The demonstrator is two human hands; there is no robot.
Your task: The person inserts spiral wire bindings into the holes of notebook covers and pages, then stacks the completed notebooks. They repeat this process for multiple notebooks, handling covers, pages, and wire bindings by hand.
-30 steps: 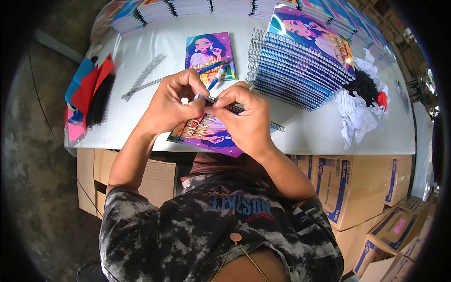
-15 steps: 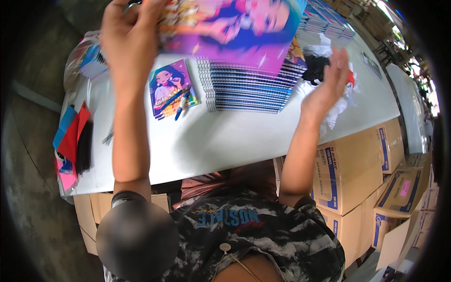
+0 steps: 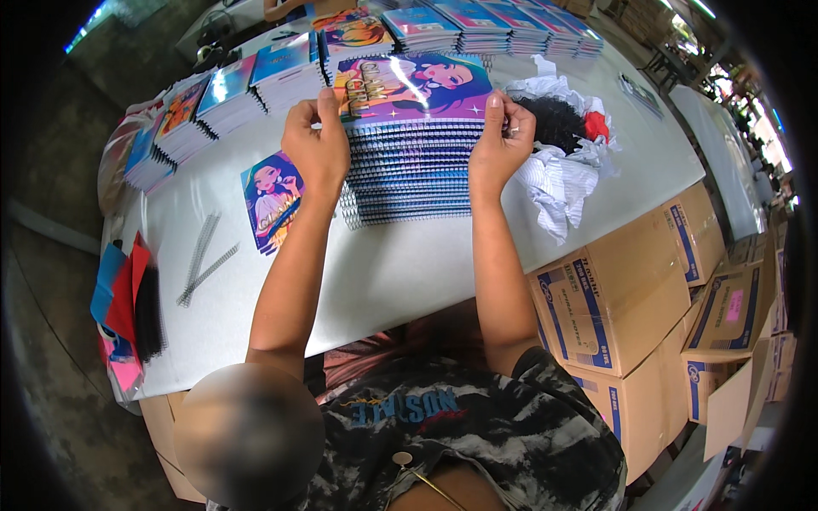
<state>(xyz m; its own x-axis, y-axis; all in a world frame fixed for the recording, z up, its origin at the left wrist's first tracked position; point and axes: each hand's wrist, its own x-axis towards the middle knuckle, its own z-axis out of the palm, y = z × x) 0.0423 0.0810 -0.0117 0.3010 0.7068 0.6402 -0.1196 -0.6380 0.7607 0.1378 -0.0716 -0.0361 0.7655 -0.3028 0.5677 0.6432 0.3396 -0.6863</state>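
Pinching notebook [image 3: 430, 89] by opp. edges, L hand [image 3: 321, 145] & R hand [image 3: 501, 145], prob. atop stack [image 3: 413, 179].

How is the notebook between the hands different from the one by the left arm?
The top notebook lies sideways, its drawn figure's head toward the right; the left notebook has its figure's head toward the table's far side. The top notebook is on a stack; the left notebook is partly hidden by the left forearm. Both covers show a dark-haired figure.

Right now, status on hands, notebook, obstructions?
Left hand, right hand: at opposite edges of top notebook. Notebook: illustrated cover up, over spiral-bound stack. Nothing visibly in the way.
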